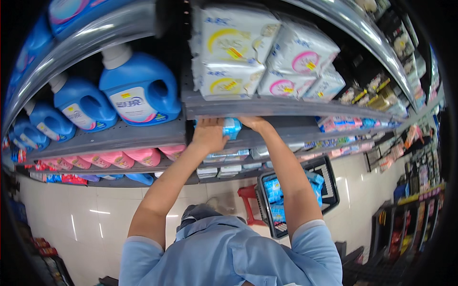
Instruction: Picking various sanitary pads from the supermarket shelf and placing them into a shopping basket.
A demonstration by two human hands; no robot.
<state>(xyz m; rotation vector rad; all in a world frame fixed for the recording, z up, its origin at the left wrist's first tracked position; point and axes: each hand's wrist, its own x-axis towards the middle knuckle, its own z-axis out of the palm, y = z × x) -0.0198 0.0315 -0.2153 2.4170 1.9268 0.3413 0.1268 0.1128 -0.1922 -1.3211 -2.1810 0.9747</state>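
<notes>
Under the shelf with white packs, my left hand [210,135] lies against the left side of a light-blue plastic pack [232,128], fingers over its top and thumb towards its front. My right hand [253,122] reaches in at the pack's right; its fingertips are hidden under the shelf edge, so its grip is unclear. White packs of sanitary pads [236,39] with yellow rings stand stacked above my hands, with pink-ringed packs [304,53] beside them. Below my right forearm, a dark plastic shopping basket [331,178] holds several blue packs [273,189].
Large blue detergent bottles [139,85] line the shelf at left, with pink bottles [143,157] on the one below. A curved clear guard [103,26] fronts the upper shelf. The basket rests by a red stool [247,202] on the tiled floor. More shelving [400,228] stands at the right.
</notes>
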